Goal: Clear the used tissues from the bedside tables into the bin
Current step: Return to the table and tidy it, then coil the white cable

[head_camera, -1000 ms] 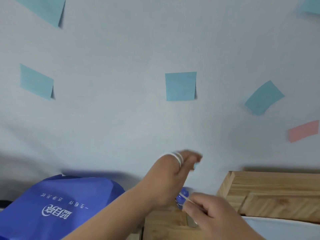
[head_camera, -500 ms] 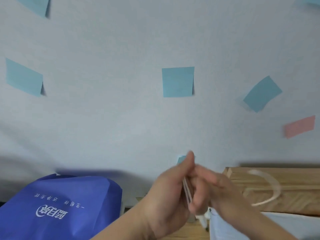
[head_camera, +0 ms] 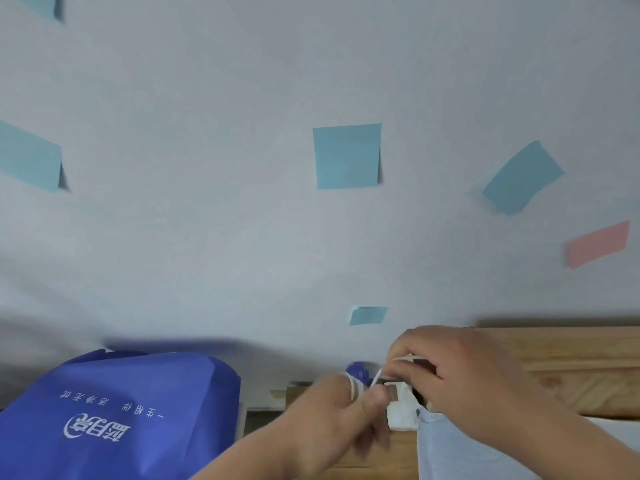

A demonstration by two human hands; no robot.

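My left hand (head_camera: 329,420) is low in the middle, fingers curled, with a thin white band (head_camera: 356,388) looped round one finger. My right hand (head_camera: 460,372) is just to its right and pinches the other end of that band, which is stretched between the two hands. Below and between them a white crumpled-looking object (head_camera: 401,412) lies on the wooden bedside table (head_camera: 367,462); whether it is a tissue I cannot tell. No bin is in sight.
A blue fabric bag (head_camera: 131,410) with white print stands at the lower left. A small blue cap (head_camera: 358,370) peeks out behind my hands. A wooden headboard (head_camera: 571,365) runs along the right, pale blue bedding (head_camera: 450,455) below it. Sticky notes (head_camera: 346,155) dot the wall.
Both hands have dropped lower over the table. The white band that swung loose at the right is now wound on my left finger and pulled taut by my right hand.
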